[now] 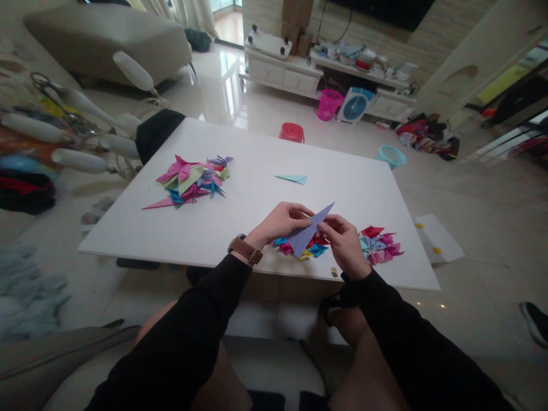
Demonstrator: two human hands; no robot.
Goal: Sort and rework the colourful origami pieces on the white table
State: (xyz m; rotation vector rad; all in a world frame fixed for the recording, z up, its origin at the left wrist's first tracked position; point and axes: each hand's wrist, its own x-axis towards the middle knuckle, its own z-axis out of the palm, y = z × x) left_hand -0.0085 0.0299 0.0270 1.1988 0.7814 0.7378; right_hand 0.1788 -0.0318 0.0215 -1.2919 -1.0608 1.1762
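Note:
A folded sheet of purple origami paper (306,233) is held up over the table's near edge, its pointed end toward the upper right. My left hand (286,221) pinches its left side, thumb on top. On the other side, my right hand (343,238) grips the paper's right edge between thumb and fingers. Beneath the paper lies a pile of small folded pieces (317,250) in blue, red, yellow and pink, partly hidden by it. Just right of my right hand is another pile of folded pieces (380,245), mostly pink, red and pale blue.
The white table (248,165) also bears a light-blue folded paper (291,178) and a larger heap of colourful folded paper (192,180) at left. Beyond stand a red stool (291,132), a pink basket (329,104) and a blue fan (356,105). A turquoise basin (391,154) is beside the far right corner.

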